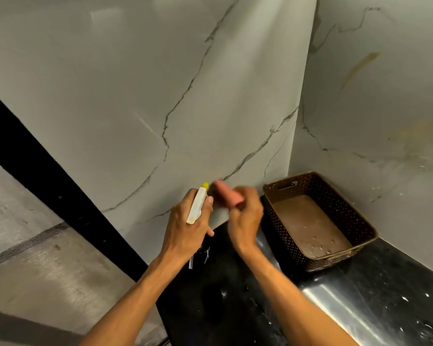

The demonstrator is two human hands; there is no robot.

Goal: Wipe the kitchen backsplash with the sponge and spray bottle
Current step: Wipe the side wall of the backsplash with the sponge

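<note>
The left hand (185,227) gripped a spray bottle (196,207), fingers curled round its neck. Its white head pointed up and away, with the yellow nozzle (205,186) close to the marble-look backsplash (160,96). The bottle's lower part showed only dimly below the hand, against the black countertop (235,308).

Just to the right, the right hand (246,213) held a pinkish sponge (225,194), with the fingers wrapped over its near end. The sponge stuck out to the left toward the nozzle, low in front of the backsplash. It was motion-blurred, so whether it touched the wall could not be told.

Further right, a brown perforated basket (281,226) sat on the countertop in the corner where the far wall met the side wall. Droplets lay on its floor. Water spots glinted on the glossy counter near the right edge.
</note>
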